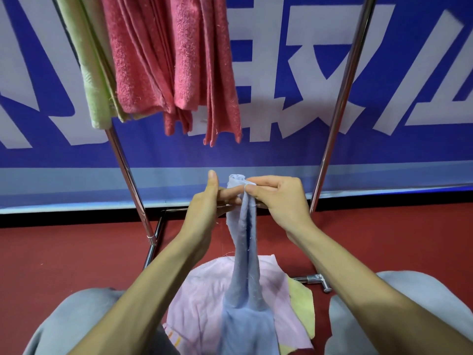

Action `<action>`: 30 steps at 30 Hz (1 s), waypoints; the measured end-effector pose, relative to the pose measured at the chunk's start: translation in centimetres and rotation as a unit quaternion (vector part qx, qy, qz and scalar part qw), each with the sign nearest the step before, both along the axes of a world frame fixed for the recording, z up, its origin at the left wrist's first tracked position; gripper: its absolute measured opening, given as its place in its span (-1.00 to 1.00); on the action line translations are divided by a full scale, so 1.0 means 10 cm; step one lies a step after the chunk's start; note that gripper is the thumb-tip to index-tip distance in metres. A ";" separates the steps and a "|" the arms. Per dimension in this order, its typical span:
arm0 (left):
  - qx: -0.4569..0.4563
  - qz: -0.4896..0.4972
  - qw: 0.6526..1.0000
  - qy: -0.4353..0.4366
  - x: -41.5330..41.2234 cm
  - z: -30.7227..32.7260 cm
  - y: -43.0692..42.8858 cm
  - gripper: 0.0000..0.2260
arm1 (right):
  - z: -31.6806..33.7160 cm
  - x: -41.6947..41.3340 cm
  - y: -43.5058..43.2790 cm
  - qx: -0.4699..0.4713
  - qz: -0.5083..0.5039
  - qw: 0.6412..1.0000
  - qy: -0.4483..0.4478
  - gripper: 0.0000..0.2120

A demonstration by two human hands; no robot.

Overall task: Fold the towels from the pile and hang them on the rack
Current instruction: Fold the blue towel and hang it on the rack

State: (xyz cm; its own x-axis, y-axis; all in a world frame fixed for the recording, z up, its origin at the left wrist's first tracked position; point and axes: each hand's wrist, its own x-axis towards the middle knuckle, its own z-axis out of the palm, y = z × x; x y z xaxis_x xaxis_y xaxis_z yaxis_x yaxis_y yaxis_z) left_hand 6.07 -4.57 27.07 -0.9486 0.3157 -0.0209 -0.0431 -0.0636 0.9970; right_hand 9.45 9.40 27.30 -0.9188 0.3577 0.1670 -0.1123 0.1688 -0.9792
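Blue towel (pixel 245 252) hangs above pile (pixel 199 298) on floor, top edge pinched by R hand (pixel 279 201). L hand (pixel 207 203) touches it w/ straight fingers, thumb up. Red towels (pixel 179 60) on rack (pixel 343 98) behind.

We find lettering only on the blue banner (pixel 281 155) behind the rack (pixel 340 103): large white strokes of Chinese characters. The one between the rack's uprights is partly covered by the red towels (pixel 179 60) hanging on the rack; those beyond each upright are cropped. We can read none with certainty.
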 end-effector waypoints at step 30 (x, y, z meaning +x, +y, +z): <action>-0.043 -0.146 0.985 0.078 -0.11 0.08 -0.26 -0.63 | 0.30 0.17 0.30 0.055 0.180 0.982 0.033 -0.73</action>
